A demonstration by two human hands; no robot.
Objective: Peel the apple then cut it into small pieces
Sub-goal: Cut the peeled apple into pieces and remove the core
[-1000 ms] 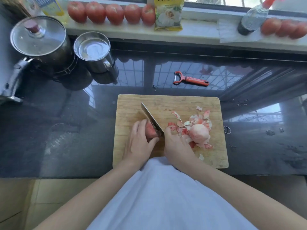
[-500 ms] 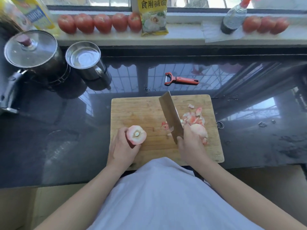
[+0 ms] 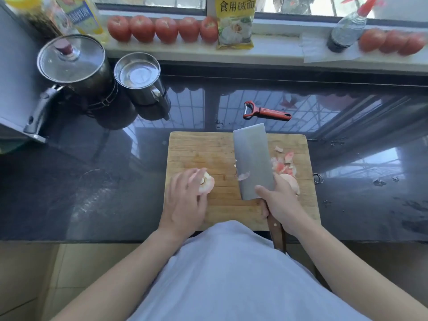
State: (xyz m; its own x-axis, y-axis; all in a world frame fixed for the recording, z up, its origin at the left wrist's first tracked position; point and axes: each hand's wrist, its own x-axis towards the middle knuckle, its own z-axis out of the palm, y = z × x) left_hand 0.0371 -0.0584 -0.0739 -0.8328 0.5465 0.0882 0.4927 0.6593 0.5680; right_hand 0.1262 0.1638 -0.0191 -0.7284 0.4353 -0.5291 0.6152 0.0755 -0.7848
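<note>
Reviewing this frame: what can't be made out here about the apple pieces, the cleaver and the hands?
Head view only:
- Apple half under the left hand: fingers cover most of it, motion-blurred.
- Other apple piece: largely hidden behind the right hand.
- Cleaver cutting edge: only the flat shows.
- Cleaver handle: mostly covered by the right hand.

I'm in a home kitchen: a dark polished counter (image 3: 69, 181) with a lidded pot (image 3: 71, 63) and steel cup (image 3: 139, 77), a wooden chopping board (image 3: 201, 149), and tomatoes (image 3: 162, 28) lining the windowsill (image 3: 278, 52)
</note>
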